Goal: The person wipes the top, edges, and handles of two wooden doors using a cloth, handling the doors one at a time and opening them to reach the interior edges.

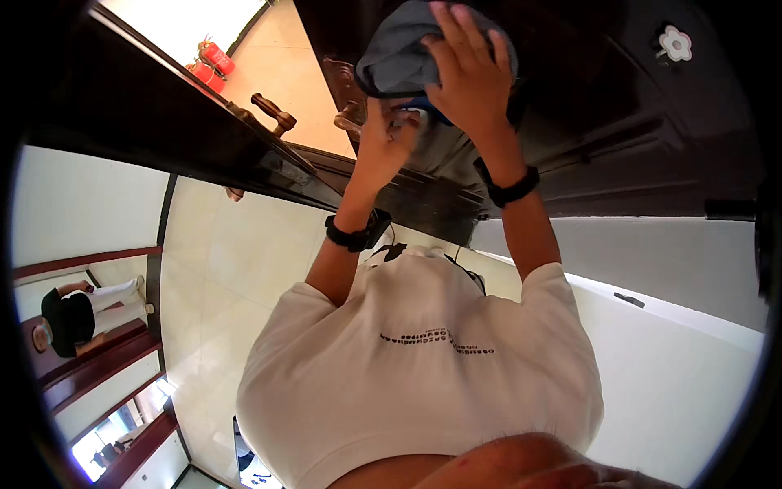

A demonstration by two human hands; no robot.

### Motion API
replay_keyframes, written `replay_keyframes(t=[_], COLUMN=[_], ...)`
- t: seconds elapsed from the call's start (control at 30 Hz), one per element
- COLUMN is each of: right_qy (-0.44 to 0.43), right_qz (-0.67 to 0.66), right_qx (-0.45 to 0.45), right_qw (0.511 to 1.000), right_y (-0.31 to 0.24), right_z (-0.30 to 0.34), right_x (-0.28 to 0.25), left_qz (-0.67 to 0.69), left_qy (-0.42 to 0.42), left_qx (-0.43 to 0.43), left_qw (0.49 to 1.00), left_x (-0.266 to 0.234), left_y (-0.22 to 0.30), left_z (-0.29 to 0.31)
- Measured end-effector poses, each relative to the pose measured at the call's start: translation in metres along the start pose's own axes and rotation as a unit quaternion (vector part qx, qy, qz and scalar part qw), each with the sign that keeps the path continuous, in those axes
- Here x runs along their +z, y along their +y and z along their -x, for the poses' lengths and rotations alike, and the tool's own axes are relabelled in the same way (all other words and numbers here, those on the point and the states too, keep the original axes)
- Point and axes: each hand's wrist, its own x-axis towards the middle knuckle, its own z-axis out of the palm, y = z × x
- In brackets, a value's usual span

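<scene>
A bunched grey cloth item with a dark lower edge is against the dark wooden door at the top. My right hand lies over its right side, fingers stretched across the fabric, holding it. Just below the cloth, my left hand has its fingers bent together near the cloth's lower edge. Something small and pale shows at those fingertips, partly hidden and blurred, so its kind is unclear. A blue patch peeks out beneath the cloth between my two hands. Both wrists wear black bands.
A white flower-shaped hook is on the door to the right. Left of my hands are a brown door handle and another dark door panel. Red fire extinguishers stand beyond. A person is far left.
</scene>
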Motion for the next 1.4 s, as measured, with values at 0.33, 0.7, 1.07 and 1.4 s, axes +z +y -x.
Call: replay_keyframes(t=[0.33,0.7,1.07,1.4], right_qy=[-0.070,-0.005,0.137,-0.077], right_qz=[0.016,0.092,0.200,0.132], right_qx=[-0.046,0.032,0.106,0.120], right_qw=[0.996,0.995,0.964,0.981], right_y=[-0.011,0.006,0.056,0.056], right_z=[0.069,0.045,0.077,0.256], right_x=[0.110,0.023,-0.042,0.067], left_qz=[0.124,-0.118,-0.286,-0.175], left_qy=[-0.018,0.047,0.053,-0.091], left_qx=[-0.139,0.096,0.320,0.122], left_qw=[0.982,0.987,0.901,0.973], left_x=[-0.024,-0.022,-0.004,0.097], left_y=[-0.069,0.027,0.114,-0.031], left_z=[0.010,-0.024,-0.078,0.001])
